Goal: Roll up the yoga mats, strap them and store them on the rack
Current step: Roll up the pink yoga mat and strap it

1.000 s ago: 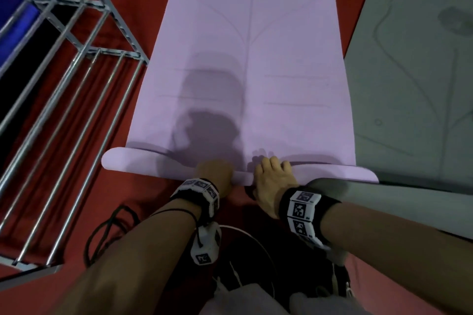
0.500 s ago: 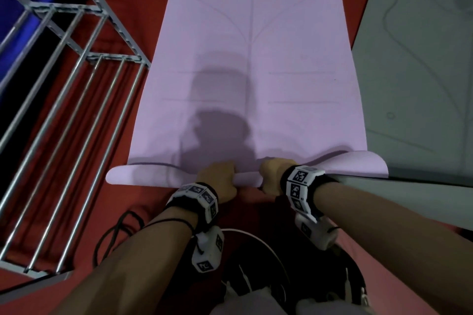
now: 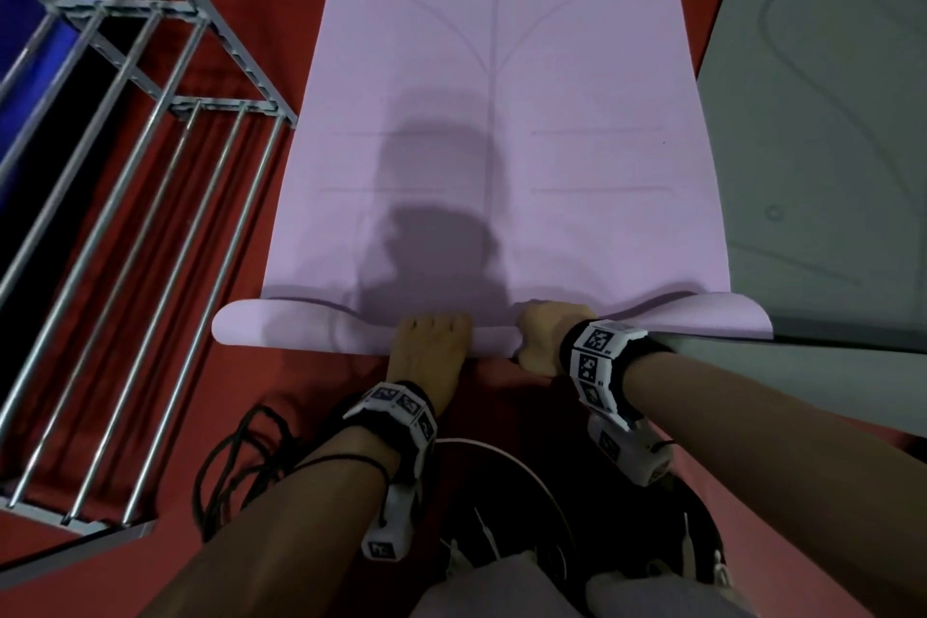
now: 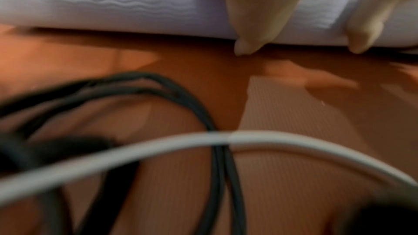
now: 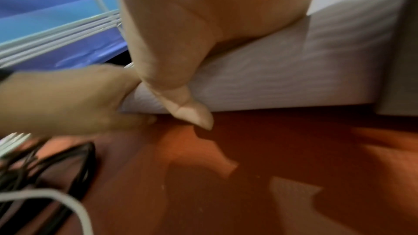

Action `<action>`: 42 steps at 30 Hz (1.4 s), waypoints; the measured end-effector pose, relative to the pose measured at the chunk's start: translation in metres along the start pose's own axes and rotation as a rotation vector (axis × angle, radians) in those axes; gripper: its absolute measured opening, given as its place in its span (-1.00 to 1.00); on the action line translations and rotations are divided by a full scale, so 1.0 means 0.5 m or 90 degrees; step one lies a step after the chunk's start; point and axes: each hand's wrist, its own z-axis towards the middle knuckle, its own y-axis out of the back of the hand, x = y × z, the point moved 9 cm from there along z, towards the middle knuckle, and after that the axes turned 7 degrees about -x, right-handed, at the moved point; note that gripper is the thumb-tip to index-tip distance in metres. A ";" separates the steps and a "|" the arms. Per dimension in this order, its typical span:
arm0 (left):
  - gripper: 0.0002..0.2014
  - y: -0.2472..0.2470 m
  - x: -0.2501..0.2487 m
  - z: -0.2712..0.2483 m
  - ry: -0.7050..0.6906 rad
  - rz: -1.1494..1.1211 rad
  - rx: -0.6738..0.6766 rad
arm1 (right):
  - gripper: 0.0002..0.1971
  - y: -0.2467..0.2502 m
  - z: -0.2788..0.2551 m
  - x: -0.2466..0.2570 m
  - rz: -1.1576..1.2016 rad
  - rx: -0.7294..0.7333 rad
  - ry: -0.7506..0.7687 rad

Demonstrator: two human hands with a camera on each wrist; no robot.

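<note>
Red floor [image 3: 311,396] carries the lilac yoga mat [image 3: 496,115], its started roll [image 3: 301,331] at 6 o'clock. There the left grip [image 3: 429,346] and right grip [image 3: 544,336] both curl round its middle; unheld ends could flare and telescope it.

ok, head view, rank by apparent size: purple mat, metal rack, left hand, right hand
1. purple mat
2. metal rack
3. left hand and right hand: look about alike, so unranked.

I count two yoga mats, the lilac mat [image 3: 496,115] and a grey mat [image 3: 812,141] on its right, one rack [image 3: 225,105] on its left, and two hands, left hand [image 3: 426,351] and right hand [image 3: 544,336], at its near edge.
</note>
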 end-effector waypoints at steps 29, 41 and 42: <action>-0.55 -0.006 0.007 -0.019 0.052 -0.009 -0.107 | -0.58 -0.011 0.011 -0.006 0.026 -0.013 0.059; -0.62 -0.033 0.019 0.024 -0.009 0.003 0.049 | -0.62 0.020 -0.032 0.018 -0.185 -0.210 0.095; -0.58 -0.031 0.022 0.026 0.000 -0.009 0.078 | -0.73 0.031 -0.036 0.020 -0.171 -0.236 0.094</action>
